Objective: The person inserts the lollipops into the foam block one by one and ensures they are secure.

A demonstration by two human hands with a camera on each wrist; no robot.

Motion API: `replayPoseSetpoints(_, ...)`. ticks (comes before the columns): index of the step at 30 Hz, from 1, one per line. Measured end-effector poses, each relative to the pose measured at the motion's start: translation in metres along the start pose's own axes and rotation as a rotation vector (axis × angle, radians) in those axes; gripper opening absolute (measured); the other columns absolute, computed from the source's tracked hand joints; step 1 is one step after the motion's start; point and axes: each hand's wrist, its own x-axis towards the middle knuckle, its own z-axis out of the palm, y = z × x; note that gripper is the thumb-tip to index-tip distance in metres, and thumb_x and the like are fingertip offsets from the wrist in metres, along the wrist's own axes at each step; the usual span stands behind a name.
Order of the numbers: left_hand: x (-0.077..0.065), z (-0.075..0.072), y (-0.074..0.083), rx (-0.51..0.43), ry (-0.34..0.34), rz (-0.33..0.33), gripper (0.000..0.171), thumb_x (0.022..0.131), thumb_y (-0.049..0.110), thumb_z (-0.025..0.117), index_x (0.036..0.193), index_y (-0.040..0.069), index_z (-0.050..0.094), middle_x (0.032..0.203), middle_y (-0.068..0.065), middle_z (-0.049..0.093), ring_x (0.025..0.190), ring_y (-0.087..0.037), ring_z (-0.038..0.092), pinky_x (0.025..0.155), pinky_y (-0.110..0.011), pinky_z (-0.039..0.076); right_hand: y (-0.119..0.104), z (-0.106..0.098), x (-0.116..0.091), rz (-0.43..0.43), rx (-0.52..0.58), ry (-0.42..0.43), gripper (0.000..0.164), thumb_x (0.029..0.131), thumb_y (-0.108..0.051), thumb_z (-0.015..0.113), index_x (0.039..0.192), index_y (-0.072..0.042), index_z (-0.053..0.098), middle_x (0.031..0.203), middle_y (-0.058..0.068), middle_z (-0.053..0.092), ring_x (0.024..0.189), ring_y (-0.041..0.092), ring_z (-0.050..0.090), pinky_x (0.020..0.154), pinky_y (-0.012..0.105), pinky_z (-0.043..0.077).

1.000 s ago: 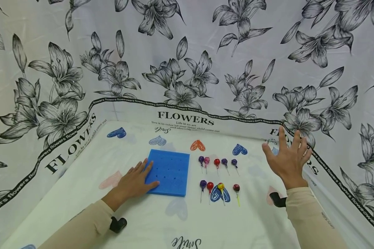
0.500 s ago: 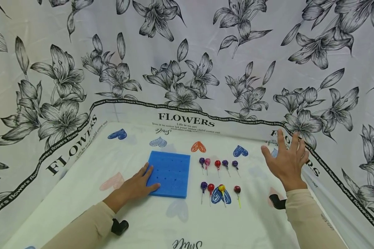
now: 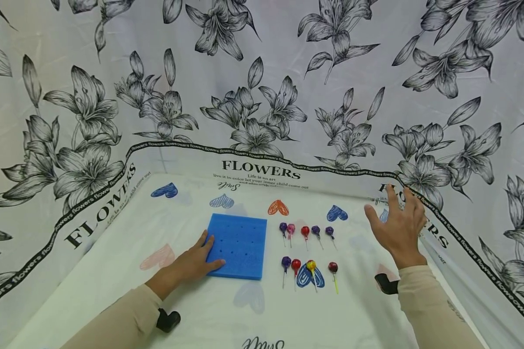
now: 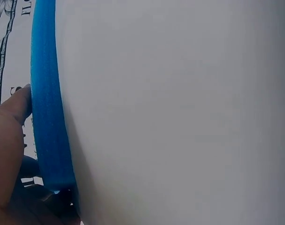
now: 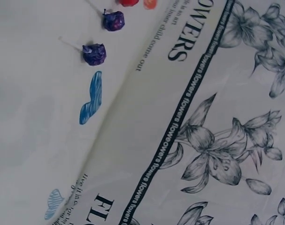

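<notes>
My left hand (image 3: 188,267) rests at the left edge of a square blue foam block (image 3: 246,249), thumb at its near left corner and fingers along its side. Small holes dot the block's top. In the left wrist view, the block's side (image 4: 48,103) stands beside the thumb (image 4: 18,103). My right hand (image 3: 397,231) is raised over the right side of the table, fingers bent a little and apart, holding nothing. Wrapped lollipops lie in two rows between the hands, a back row with a red lollipop (image 3: 305,230) and a front row with a yellow lollipop (image 3: 311,265).
A white tablecloth (image 3: 209,315) printed with hearts covers the table. Behind it hangs a floral curtain (image 3: 253,97) with a black lettered band. Two purple lollipops show in the right wrist view, the lower purple lollipop (image 5: 94,54) beside a printed blue heart.
My left fingers have drawn closer together and back toward the block's left edge. My right hand has lowered slightly, its fingers less spread. The lollipops lie as before.
</notes>
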Motion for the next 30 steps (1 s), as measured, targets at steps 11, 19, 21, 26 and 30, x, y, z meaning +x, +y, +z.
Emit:
replayPoseSetpoints(11, 0.000, 0.002, -0.004, 0.017, 0.009, 0.002, 0.097, 0.088, 0.060, 0.059, 0.151, -0.003, 0.021, 0.158, -0.023, 0.005, 0.134, -0.049, 0.028, 0.099, -0.061, 0.034, 0.005, 0.019, 0.013, -0.209, 0.265, 0.204, 0.056, 0.086, -0.026, 0.073, 0.133, -0.003, 0.056, 0.132, 0.022, 0.051, 0.124, 0.043, 0.037, 0.101, 0.062, 0.018)
replayPoseSetpoints(19, 0.001, 0.006, -0.004, 0.027, 0.006, -0.004, 0.096, 0.089, 0.059, 0.058, 0.152, -0.002, 0.019, 0.158, -0.021, 0.003, 0.135, -0.048, 0.028, 0.099, -0.060, 0.035, 0.009, 0.038, 0.018, -0.054, 0.358, 0.163, 0.051, 0.089, -0.023, 0.072, 0.135, -0.007, 0.057, 0.130, 0.019, 0.055, 0.123, 0.042, 0.038, 0.102, 0.062, 0.023)
replayPoseSetpoints(21, 0.001, 0.006, -0.003, 0.025, 0.007, 0.001, 0.096, 0.089, 0.059, 0.058, 0.152, -0.002, 0.019, 0.158, -0.021, 0.003, 0.135, -0.047, 0.028, 0.099, -0.060, 0.036, 0.012, 0.045, 0.017, -0.014, 0.368, 0.142, 0.050, 0.090, -0.025, 0.071, 0.135, -0.007, 0.057, 0.131, 0.018, 0.055, 0.125, 0.041, 0.037, 0.104, 0.061, 0.021)
replayPoseSetpoints(26, 0.000, 0.006, 0.000, 0.026, 0.014, 0.014, 0.095, 0.089, 0.058, 0.058, 0.151, -0.002, 0.020, 0.158, -0.021, 0.005, 0.134, -0.048, 0.030, 0.097, -0.060, 0.037, 0.020, 0.064, 0.017, 0.109, 0.360, 0.069, 0.052, 0.092, -0.035, 0.067, 0.137, -0.012, 0.056, 0.133, 0.014, 0.055, 0.128, 0.038, 0.034, 0.104, 0.061, 0.021)
replayPoseSetpoints(30, -0.003, 0.005, -0.001, 0.027, 0.014, 0.000, 0.094, 0.090, 0.058, 0.058, 0.152, -0.002, 0.020, 0.158, -0.021, 0.005, 0.134, -0.047, 0.030, 0.098, -0.060, 0.037, 0.024, 0.082, 0.017, 0.190, 0.368, -0.003, 0.055, 0.093, -0.044, 0.063, 0.138, -0.014, 0.055, 0.133, 0.013, 0.055, 0.128, 0.037, 0.033, 0.101, 0.061, 0.024)
